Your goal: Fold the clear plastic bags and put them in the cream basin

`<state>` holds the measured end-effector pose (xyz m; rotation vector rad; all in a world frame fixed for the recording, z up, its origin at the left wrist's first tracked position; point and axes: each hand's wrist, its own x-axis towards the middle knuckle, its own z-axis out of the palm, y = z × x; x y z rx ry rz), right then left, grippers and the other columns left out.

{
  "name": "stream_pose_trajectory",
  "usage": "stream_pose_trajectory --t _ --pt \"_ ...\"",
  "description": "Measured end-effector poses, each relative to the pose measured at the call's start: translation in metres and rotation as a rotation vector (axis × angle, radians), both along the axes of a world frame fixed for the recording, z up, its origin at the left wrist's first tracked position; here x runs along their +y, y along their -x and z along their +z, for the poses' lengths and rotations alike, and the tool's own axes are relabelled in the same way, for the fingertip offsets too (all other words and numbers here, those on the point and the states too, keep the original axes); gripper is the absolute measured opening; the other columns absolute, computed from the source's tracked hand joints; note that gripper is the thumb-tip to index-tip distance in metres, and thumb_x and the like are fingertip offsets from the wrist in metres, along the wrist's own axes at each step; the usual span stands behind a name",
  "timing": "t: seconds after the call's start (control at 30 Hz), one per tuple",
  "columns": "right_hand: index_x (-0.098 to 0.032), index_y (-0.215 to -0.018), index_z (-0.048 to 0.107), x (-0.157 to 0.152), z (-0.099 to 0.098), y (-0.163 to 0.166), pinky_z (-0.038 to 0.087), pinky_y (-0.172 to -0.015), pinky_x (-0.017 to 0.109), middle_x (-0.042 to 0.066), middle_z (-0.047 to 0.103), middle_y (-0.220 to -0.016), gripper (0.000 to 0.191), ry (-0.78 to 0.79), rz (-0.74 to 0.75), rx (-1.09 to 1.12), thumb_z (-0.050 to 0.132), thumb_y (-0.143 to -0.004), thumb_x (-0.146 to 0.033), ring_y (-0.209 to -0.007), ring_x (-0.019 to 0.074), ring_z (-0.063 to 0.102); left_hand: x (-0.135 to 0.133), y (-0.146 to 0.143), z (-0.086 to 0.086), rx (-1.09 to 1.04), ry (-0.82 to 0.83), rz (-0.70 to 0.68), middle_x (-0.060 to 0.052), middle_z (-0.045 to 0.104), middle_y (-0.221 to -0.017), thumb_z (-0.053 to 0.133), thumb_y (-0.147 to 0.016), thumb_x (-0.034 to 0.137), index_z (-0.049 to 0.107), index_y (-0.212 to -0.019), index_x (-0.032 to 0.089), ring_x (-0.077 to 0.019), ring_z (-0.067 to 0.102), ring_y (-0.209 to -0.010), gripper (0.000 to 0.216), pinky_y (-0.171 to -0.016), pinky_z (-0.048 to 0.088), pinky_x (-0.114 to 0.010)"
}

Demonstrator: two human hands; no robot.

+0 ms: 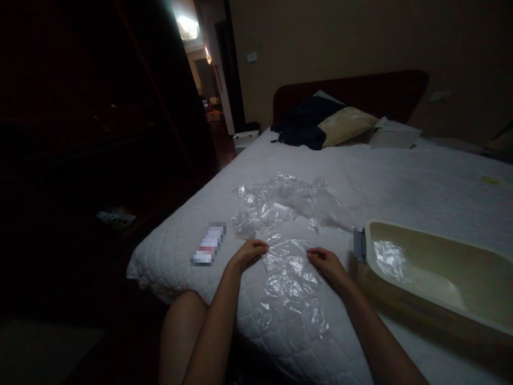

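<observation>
A clear plastic bag lies flat on the white quilted bed, near its foot edge. My left hand pinches the bag's top left corner, fingers curled. My right hand grips the top right corner in the same way. Just beyond the bag lies a heap of crumpled clear plastic bags.
A beige plastic tub with some clear plastic inside sits on the bed at the right. A small blurred flat item lies left of my hands. Pillows and dark clothing rest by the headboard. Left of the bed is dark floor.
</observation>
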<state>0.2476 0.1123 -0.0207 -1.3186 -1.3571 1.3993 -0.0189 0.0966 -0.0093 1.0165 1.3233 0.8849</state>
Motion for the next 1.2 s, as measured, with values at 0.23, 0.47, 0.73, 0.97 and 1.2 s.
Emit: stream_pose_trajectory --t 0.23,0.47,0.73,0.97,1.2 --pt "-0.013 -0.085 0.065 -0.007 0.0 -0.002 0.036 -0.043 0.021 0.003 0.062 -0.068 0.034 -0.05 -0.004 0.042 0.066 -0.063 -0.038 -0.048 0.0086 0.046 -0.005 -0.002 -0.002 -0.134 -0.068 0.029 0.004 0.051 -0.056 0.071 -0.057 0.033 0.062 -0.074 0.013 -0.0021 0.037 -0.041 0.028 -0.039 0.021 -0.017" --pt "-0.014 -0.084 0.066 -0.008 0.0 -0.005 0.037 -0.045 0.021 0.003 0.062 -0.069 0.034 -0.031 -0.011 0.062 0.068 -0.061 -0.039 -0.049 0.0086 0.048 -0.009 -0.002 0.002 -0.182 -0.057 0.059 0.002 0.056 -0.062 0.072 -0.057 0.034 0.063 -0.077 0.014 -0.003 0.043 -0.046 0.029 -0.042 0.025 -0.016" --pt "-0.015 -0.078 0.066 -0.008 -0.002 -0.006 0.039 -0.047 0.021 0.004 0.063 -0.071 0.03 -0.083 -0.009 0.09 0.069 -0.059 -0.039 -0.053 0.0102 0.05 -0.012 -0.002 0.004 -0.176 -0.032 0.07 0.0 0.06 -0.069 0.075 -0.054 0.029 0.064 -0.079 0.015 -0.005 0.049 -0.051 0.03 -0.045 0.03 -0.016" --pt "-0.016 -0.075 0.066 -0.006 -0.005 -0.006 0.04 -0.048 0.022 0.004 0.063 -0.072 0.026 -0.059 -0.046 0.1 0.07 -0.058 -0.035 -0.054 0.0105 0.051 -0.013 -0.001 -0.001 -0.206 -0.073 0.034 0.0 0.057 -0.063 0.073 -0.055 0.026 0.065 -0.075 0.014 -0.0049 0.046 -0.05 0.025 -0.045 0.028 -0.017" --pt "-0.016 -0.074 0.068 -0.008 -0.003 -0.008 0.04 -0.049 0.023 0.004 0.064 -0.07 0.02 -0.062 -0.049 0.057 0.065 -0.059 -0.028 -0.052 0.0102 0.05 -0.013 0.0 -0.006 -0.158 -0.161 0.028 0.002 0.054 -0.056 0.07 -0.054 0.023 0.067 -0.073 0.012 -0.0045 0.038 -0.046 0.022 -0.045 0.022 -0.02"
